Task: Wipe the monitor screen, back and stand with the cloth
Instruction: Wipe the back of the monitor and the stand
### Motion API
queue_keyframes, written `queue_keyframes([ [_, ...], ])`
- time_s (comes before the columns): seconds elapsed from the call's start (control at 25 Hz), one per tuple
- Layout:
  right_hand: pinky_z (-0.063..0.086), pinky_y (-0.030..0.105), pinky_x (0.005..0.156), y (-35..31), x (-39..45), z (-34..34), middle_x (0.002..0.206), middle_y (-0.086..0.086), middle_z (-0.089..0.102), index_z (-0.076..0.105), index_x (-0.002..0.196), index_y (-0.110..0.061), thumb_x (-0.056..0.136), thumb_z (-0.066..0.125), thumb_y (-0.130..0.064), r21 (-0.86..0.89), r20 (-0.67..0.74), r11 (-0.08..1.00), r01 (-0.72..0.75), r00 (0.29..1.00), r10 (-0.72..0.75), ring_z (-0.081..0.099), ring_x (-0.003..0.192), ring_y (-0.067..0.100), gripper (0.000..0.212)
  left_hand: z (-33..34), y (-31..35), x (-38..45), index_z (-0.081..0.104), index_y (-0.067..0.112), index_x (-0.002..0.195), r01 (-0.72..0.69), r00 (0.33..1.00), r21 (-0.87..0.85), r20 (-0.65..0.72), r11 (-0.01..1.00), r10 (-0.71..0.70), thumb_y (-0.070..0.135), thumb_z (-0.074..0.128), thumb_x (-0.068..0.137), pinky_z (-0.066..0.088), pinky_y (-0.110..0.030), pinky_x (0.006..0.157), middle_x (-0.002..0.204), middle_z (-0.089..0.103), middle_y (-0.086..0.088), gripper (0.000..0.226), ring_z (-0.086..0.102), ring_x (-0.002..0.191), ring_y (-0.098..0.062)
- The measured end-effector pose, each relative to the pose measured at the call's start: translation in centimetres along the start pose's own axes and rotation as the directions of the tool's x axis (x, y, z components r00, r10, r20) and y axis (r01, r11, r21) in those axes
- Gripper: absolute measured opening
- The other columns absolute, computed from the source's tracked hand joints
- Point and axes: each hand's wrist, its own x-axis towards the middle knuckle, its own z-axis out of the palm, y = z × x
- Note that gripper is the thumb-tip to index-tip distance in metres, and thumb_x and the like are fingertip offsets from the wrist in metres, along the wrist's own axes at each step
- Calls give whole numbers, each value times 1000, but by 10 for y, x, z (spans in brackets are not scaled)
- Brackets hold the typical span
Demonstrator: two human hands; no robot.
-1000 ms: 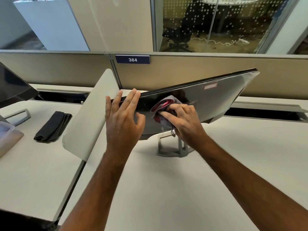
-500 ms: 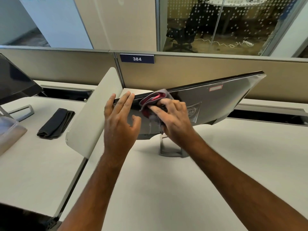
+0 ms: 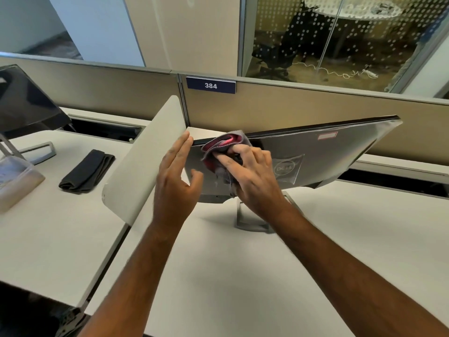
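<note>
Though the thin dark grey flat-panel monitor (image 3: 315, 154) looks rigid, it probably pivots easily on its slim grey metal stand (image 3: 252, 222). The left hand (image 3: 173, 181), fingers straight, braces the monitor's left edge; the right hand (image 3: 252, 176) bunches the soft grey-and-pink cloth (image 3: 223, 147) against its back.

Beige partitions (image 3: 315, 103), white desks (image 3: 243, 263), glass wall (image 3: 340, 35)

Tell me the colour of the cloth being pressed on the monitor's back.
Grey outside with a pinkish-red inner face, the cloth shows best in the head view.

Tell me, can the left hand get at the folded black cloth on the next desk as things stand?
Probably yes. The left hand only rests flat against the monitor edge and holds nothing. The black cloth lies beyond the low white divider, which the hand would have to cross.
</note>
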Motion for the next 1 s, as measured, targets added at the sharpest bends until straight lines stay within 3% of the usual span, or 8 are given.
queue_keyframes([
  [0.16,40,43,91,-2,-4,10,137,9,54,57,142,-21,95,66,-19,-20,52,998,66,997,-65,50,119,28,48,-3,-5,1,48,1,151,-20,999,-22,-33,1000,19,-8,54,94,37,-20,118,158,47,-10,58,40,150,-17],
  [0.24,39,43,90,9,-14,8,136,6,54,59,140,-24,98,65,-26,-51,53,995,83,995,-81,51,119,27,43,-3,-5,2,50,1,149,-29,999,-40,-36,999,27,-14,47,94,38,-28,120,157,49,-9,57,41,149,-16],
  [0.4,35,43,92,15,-12,-3,136,5,54,60,140,-26,106,44,-34,-56,-19,998,-5,1000,4,45,124,26,38,-3,-7,1,52,2,148,-20,998,-57,-56,998,16,-13,39,96,39,-40,121,156,51,-6,56,43,148,-14],
  [0.52,34,42,94,-8,6,3,138,5,54,59,141,-25,101,57,-29,-48,-39,999,-3,999,1,43,126,25,40,-3,-9,-1,52,1,148,-3,998,-52,-68,999,-1,-10,37,99,37,-31,122,155,51,-8,53,43,148,-16],
  [0.64,33,42,95,-23,7,21,141,3,52,56,142,-27,97,63,-25,-75,57,992,97,994,-93,43,126,25,45,-6,-12,0,50,0,149,-18,999,-57,-40,998,16,-13,38,98,33,-21,121,155,50,-11,53,42,149,-18],
  [0.8,33,43,96,-16,-11,25,143,1,51,53,143,-29,94,59,-22,-106,164,982,158,977,-140,44,125,25,50,-11,-19,4,51,1,149,-28,999,-113,-26,993,25,-19,40,95,37,-29,121,154,52,-8,58,44,147,-14],
  [1.0,34,44,93,-16,7,-1,140,2,53,58,139,-28,98,64,-27,-92,41,994,66,997,-62,46,125,26,42,-15,-22,1,53,2,147,14,999,-183,-30,983,-19,-20,43,92,44,-38,117,149,57,-7,60,49,143,-13],
])
